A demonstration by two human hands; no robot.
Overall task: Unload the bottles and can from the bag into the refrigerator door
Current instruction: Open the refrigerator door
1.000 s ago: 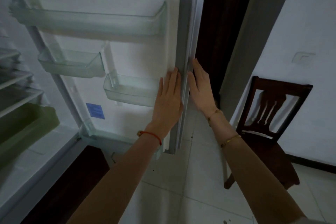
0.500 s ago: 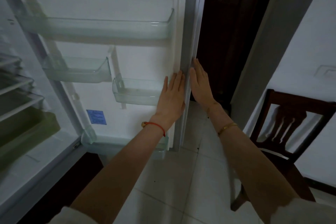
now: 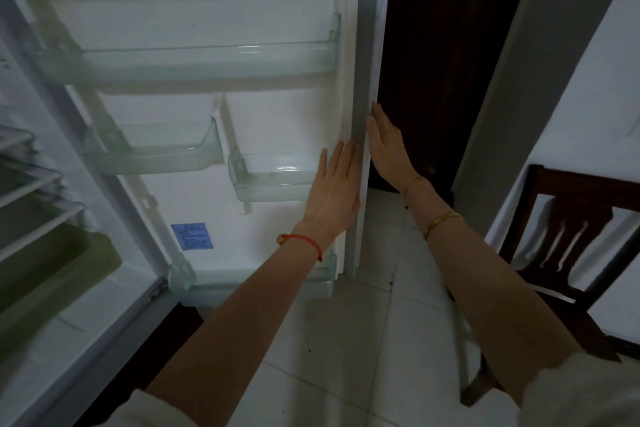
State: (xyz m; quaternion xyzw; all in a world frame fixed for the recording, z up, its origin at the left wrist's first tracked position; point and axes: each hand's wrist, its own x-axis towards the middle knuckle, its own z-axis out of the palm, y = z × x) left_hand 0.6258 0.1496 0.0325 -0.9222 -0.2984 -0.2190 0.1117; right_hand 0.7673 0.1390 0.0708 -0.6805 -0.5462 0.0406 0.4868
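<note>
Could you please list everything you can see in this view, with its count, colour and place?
refrigerator door: one, white, swung open, centre.
door bins: four, clear; one wide at the top, two small in the middle, one at the bottom, partly behind the left arm.
label: one, blue, low on the door's inner face.
wire shelves: at least two, white, inside the fridge, far left.
drawer: one, green, under those shelves.
wooden door: one, dark brown, behind the fridge door's edge.
chair: one, dark wood, right.
floor: white tiles, below.
bracelet: one, red, left wrist.
bangle: one, gold, right wrist.
left hand: flat on the door's inner side.
right hand: flat on its outer side.
</note>
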